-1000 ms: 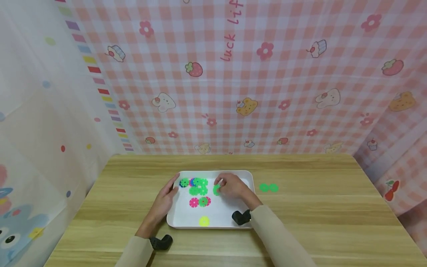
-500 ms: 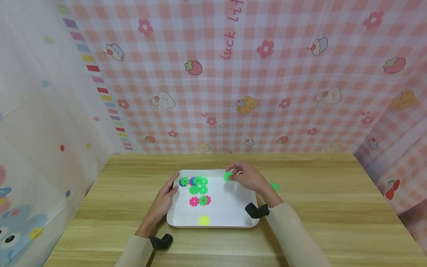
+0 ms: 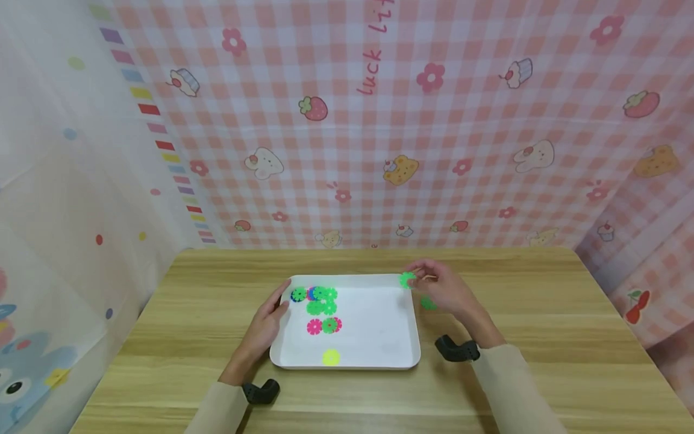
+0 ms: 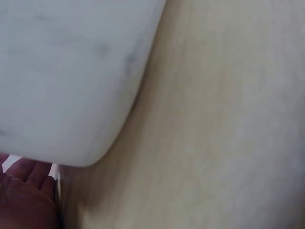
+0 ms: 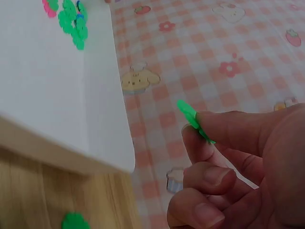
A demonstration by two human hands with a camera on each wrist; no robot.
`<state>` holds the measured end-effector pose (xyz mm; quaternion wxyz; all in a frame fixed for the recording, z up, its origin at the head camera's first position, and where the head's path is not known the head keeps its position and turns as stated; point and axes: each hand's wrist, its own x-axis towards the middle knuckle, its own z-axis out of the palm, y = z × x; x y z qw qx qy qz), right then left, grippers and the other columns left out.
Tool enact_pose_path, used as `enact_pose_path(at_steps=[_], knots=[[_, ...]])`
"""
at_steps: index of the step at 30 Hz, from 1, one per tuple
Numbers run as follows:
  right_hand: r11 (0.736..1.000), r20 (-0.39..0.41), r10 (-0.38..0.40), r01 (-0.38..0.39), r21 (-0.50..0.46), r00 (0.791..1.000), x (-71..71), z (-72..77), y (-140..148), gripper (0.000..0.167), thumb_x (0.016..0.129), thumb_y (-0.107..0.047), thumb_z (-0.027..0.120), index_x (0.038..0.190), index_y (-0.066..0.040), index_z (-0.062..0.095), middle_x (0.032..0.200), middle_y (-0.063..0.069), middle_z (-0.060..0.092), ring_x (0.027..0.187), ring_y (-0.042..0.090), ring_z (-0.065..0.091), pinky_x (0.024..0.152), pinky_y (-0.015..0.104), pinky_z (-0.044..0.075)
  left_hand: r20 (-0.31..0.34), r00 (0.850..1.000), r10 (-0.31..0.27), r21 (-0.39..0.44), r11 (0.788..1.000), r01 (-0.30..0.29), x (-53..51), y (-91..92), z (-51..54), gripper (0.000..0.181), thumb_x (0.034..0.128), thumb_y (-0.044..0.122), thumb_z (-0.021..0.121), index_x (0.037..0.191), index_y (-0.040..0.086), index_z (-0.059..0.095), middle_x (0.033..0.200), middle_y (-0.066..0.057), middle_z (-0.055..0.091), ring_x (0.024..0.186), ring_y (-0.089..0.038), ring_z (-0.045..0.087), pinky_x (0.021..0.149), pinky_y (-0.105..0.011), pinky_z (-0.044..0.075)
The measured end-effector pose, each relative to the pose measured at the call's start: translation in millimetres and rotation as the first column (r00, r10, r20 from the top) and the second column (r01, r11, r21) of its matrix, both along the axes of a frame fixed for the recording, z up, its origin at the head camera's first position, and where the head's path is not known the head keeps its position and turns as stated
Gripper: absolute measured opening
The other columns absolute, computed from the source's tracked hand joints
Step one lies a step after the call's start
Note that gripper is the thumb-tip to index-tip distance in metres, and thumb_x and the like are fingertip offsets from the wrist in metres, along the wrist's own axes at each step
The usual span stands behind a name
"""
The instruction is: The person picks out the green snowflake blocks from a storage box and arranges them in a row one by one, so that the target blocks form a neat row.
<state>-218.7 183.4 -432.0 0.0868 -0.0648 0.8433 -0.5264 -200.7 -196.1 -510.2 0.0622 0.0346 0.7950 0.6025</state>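
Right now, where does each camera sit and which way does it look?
Head: on the head, facing forward and down at a white tray, wooden table and pink checked cloth; left hand, right hand and beige sleeves show.
Left wrist: worn there, facing a rounded corner of the white tray and wooden table; part of the left hand shows, bottom left.
Right wrist: worn there, facing the right hand, which shows large, pinching a green snowflake disc.
Head and right wrist both show that disc, the white tray and pink checked cloth.
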Motion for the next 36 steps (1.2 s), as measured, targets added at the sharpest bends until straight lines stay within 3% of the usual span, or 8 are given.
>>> enact_pose_path(at_steps=[4,8,17,23,36], knots=[[0.998,-0.002,-0.053,0.053,-0.026,0.999,3.6,-5.7,21,0.027,0.095,-0.018,0.066,0.120,-0.008,0.063,0.104,0.011,0.058,0.088,0.028,0.061,0.063,0.034,0.052,0.004,1.000,0.007,0.016,1.000,-0.007,-0.7,0.5,0.5,0.051,0.1072,0.013,0.034,0.157,0.019,0.029,0.165,-0.006,0.018,0.153,-0.024,0.010,0.124,-0.047,0.007],[0.996,-0.015,-0.093,0.093,-0.009,0.996,7.5,-13.1,41,0.030,0.094,-0.018,0.067,0.121,-0.005,0.062,0.104,0.012,0.061,0.090,0.021,0.059,0.068,0.034,0.054,0.005,1.000,0.005,0.014,1.000,-0.005,-0.4,0.2,0.6,0.051,0.1071,0.013,0.034,0.157,0.019,0.029,0.165,-0.006,0.018,0.153,-0.023,0.010,0.124,-0.046,0.006],[0.982,-0.087,-0.144,0.154,0.114,0.986,12.2,-32.6,75,0.028,0.097,-0.016,0.063,0.122,-0.003,0.063,0.103,0.015,0.066,0.093,0.021,0.060,0.070,0.026,0.051,0.009,1.000,-0.005,0.009,1.000,0.005,1.1,0.6,2.2,0.050,0.1077,0.015,0.034,0.157,0.020,0.028,0.166,-0.005,0.017,0.153,-0.022,0.008,0.124,-0.046,0.005],[0.969,-0.056,-0.179,0.186,0.165,0.982,15.5,-48.7,88,0.028,0.098,-0.016,0.060,0.122,-0.002,0.062,0.107,0.015,0.068,0.094,0.020,0.060,0.074,0.029,0.047,-0.003,1.000,-0.003,0.013,1.000,0.003,1.0,0.9,1.1,0.050,0.1076,0.014,0.034,0.157,0.019,0.029,0.165,-0.006,0.018,0.153,-0.022,0.009,0.124,-0.046,0.005],[0.964,0.013,-0.246,0.243,0.109,0.969,14.1,-67.0,90,0.027,0.098,-0.013,0.059,0.123,-0.001,0.061,0.102,0.011,0.065,0.088,0.015,0.055,0.071,0.024,0.043,0.007,1.000,0.000,0.019,1.000,0.000,1.7,0.9,2.7,0.050,0.1076,0.016,0.034,0.157,0.020,0.029,0.165,-0.004,0.018,0.153,-0.021,0.008,0.124,-0.046,0.005]])
